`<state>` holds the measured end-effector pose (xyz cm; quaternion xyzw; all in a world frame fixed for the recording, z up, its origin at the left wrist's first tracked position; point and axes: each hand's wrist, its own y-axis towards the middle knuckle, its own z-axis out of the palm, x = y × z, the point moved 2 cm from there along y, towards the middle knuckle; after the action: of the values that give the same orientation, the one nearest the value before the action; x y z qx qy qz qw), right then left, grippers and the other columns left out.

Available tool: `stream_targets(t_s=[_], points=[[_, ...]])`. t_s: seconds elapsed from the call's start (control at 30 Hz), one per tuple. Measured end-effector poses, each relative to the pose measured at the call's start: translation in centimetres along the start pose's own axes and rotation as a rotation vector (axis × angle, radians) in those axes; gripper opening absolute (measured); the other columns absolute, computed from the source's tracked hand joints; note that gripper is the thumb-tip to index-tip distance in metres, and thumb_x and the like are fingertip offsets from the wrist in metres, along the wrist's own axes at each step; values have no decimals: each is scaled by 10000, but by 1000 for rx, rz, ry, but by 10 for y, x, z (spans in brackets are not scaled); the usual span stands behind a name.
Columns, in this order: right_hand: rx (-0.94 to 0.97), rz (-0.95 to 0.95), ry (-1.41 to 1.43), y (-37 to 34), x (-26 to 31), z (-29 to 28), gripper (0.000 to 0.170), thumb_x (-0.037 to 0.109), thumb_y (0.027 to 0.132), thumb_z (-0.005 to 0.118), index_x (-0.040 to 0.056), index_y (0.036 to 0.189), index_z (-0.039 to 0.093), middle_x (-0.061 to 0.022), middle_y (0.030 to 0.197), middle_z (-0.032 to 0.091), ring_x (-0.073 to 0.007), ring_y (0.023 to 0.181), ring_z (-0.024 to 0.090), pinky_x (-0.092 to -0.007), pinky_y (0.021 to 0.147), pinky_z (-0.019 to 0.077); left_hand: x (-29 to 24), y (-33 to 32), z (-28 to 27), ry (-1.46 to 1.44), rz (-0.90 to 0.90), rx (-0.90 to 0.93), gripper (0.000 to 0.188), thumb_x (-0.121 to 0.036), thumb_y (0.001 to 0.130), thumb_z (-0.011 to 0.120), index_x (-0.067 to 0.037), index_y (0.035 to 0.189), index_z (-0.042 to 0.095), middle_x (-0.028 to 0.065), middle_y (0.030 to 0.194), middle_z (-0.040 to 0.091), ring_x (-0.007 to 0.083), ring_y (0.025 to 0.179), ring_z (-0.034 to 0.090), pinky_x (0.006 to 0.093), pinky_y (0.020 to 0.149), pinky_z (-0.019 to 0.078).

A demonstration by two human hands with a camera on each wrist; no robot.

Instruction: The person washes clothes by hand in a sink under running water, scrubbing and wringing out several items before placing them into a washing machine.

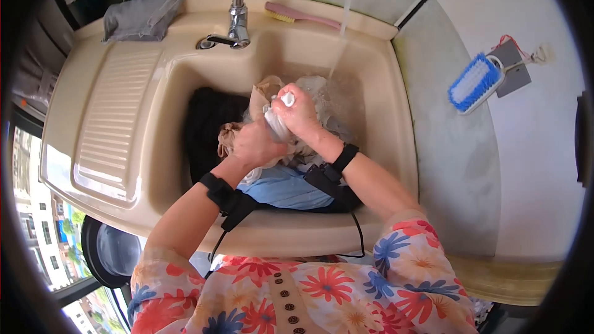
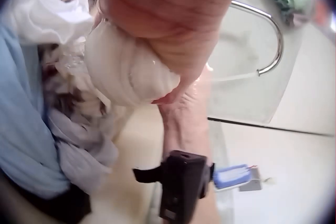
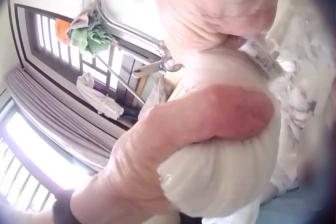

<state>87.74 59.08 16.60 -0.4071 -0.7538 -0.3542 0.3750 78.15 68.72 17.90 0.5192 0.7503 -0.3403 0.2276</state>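
Observation:
Over the sink, both hands grip one wet white cloth, bunched and twisted between them. My left hand wraps its lower part, and my right hand holds the upper part with a white tip poking out of the fist. A thick roll of the white cloth bulges below the left thumb in the right wrist view. Beneath the hands lie a black garment, a light blue garment and beige cloth. Clear, wet plastic-like folds show behind the right hand.
Water runs down into the sink's right side. A chrome tap stands at the back, beside a pink brush. A grey cloth lies on the back left ledge, beyond the ribbed drainboard. A blue-and-white brush hangs at right.

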Motion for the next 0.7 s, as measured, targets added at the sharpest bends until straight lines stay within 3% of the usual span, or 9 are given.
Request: stream_targets(t_s=[0.1,0.17,0.27,0.37,0.43,0.53,0.57,0.6,0.7], points=[[135,92,288,-3,-6,-3,162,205,760,630,101,871,573,28,772,579,-182,725,582,-317,642,473,-8,-7,-19,417,90,-37,776,-346,549,742,12,1143,393,185,878,596,328,845,604,392,726,487],[347,537,712,-13,14,-21,313,287,807,618,121,1055,524,7,924,563,-182,803,570,-352,657,489,-17,-15,-32,473,145,-76,797,-377,545,756,-2,1151,400,178,890,587,320,845,601,390,724,488],[495,670,841,-15,8,-26,577,349,797,628,136,1273,378,-20,1192,444,-187,1018,482,-431,643,503,-26,-25,-46,500,258,-155,851,-454,512,782,-35,1165,432,158,886,574,308,837,598,384,714,489],[753,743,1030,-21,-13,-31,566,268,808,614,115,1289,359,-42,1211,411,-177,1058,460,-433,682,521,-35,-33,-59,408,432,-236,864,-440,523,794,-27,1193,436,156,896,576,266,812,605,341,697,490],[679,674,1005,-24,1,-41,528,207,801,611,113,1266,381,-47,1202,420,-180,1041,477,-430,689,526,-24,-32,-76,-7,515,-402,782,-379,558,798,-31,1173,463,155,788,598,262,733,622,327,652,504],[589,483,994,-22,40,-50,435,84,769,595,101,1176,441,-66,1212,442,-196,1014,516,-404,731,522,18,-29,-86,-764,239,-218,657,-269,675,767,36,1169,462,106,885,630,155,791,606,265,701,491],[567,374,1016,-23,56,-49,385,21,744,580,91,1108,479,-80,1230,456,-210,1003,536,-380,766,512,25,-34,-86,-1058,236,-10,581,-197,735,725,52,1181,449,79,1005,607,149,901,577,277,791,469],[573,371,1015,-24,71,-44,385,21,744,580,91,1108,479,-80,1230,456,-210,1003,536,-380,766,512,37,-37,-84,-1151,206,179,554,-139,749,705,27,1207,442,79,1096,575,156,984,550,290,869,432],[665,148,1047,-24,101,-19,366,-58,703,552,71,1041,495,-80,1282,379,-186,1092,455,-388,790,490,64,-63,-88,-1341,83,343,491,-65,765,657,9,1207,458,84,1133,568,181,1012,551,310,889,430]])
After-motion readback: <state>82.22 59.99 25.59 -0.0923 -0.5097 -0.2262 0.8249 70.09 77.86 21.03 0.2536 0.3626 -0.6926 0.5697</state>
